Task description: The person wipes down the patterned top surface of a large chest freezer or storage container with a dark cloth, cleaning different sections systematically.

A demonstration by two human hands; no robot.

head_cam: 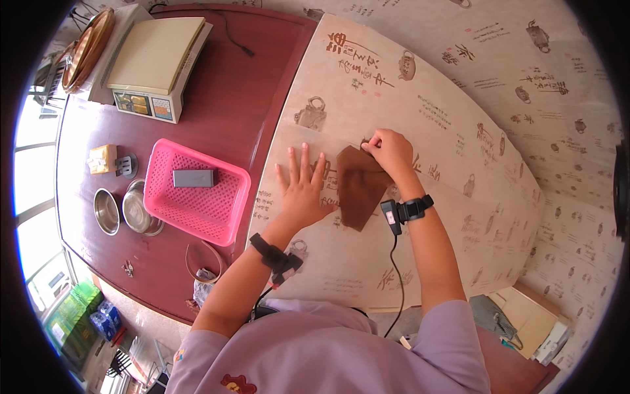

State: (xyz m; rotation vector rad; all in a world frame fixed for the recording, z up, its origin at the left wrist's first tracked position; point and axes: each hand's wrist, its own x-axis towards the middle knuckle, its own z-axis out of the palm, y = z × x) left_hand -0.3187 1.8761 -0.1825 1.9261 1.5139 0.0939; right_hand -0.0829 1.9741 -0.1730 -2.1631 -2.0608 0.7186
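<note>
A dark brown cloth (362, 189), partly folded at its edges, lies on the table covering with printed teapots and writing (315, 266). My right hand (391, 150) is at the cloth's upper right side, thumb and fingertips pinched together on a small dark piece at its top corner; whether that piece belongs to the cloth I cannot tell. Left of the cloth, my left hand (305, 197) lies palm down on the covering with its fingers spread, holding nothing. Both wrists wear black straps with small devices and cables.
Left of the covering, a dark red tabletop (236, 98) bears a pink plastic basket (236, 224) with a grey box (194, 178) inside. Metal bowls (107, 212), a wrapped yellowish block (102, 159) and a weighing scale (155, 56) stand farther left. A thin cable (231, 37) lies near the back.
</note>
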